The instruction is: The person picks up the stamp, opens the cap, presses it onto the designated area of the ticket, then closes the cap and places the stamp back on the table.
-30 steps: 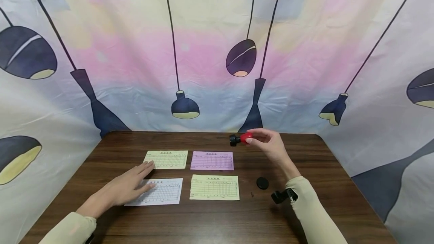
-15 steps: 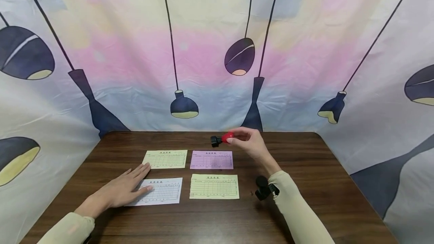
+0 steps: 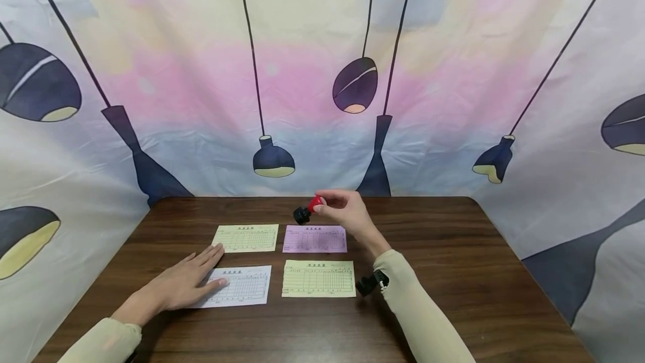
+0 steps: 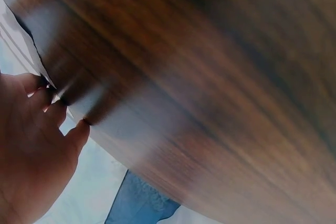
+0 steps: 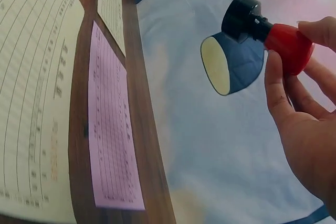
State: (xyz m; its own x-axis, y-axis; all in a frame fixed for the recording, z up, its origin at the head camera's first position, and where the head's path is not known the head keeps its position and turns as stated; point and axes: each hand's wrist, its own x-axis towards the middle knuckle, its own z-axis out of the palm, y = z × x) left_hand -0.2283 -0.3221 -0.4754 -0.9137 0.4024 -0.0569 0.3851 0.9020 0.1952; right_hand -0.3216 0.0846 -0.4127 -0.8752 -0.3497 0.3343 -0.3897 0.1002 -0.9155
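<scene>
My right hand (image 3: 347, 214) pinches the red handle of a stamp (image 3: 303, 215) between thumb and fingers. The stamp is tilted, its round black end pointing down and left, in the air near the top edge of the purple form (image 3: 314, 240). In the right wrist view the red bulb handle and black round base of the stamp (image 5: 244, 18) show plainly. My left hand (image 3: 183, 282) lies with fingers spread over the left part of the white form (image 3: 244, 287). Its fingertips reach the lower left corner of a yellow-green form (image 3: 246, 238).
Another yellow-green form (image 3: 318, 279) lies below the purple one, making two rows. My right sleeve (image 3: 418, 307) and wrist camera (image 3: 370, 283) pass over the table (image 3: 312, 329) to the right of it. A curtain (image 3: 201, 83) printed with lamps hangs behind the table.
My right hand has carried the stamp leftward from right of the purple form, tipping its black end downward. The black disc on the table is now hidden behind my right forearm. My left hand stays put.
</scene>
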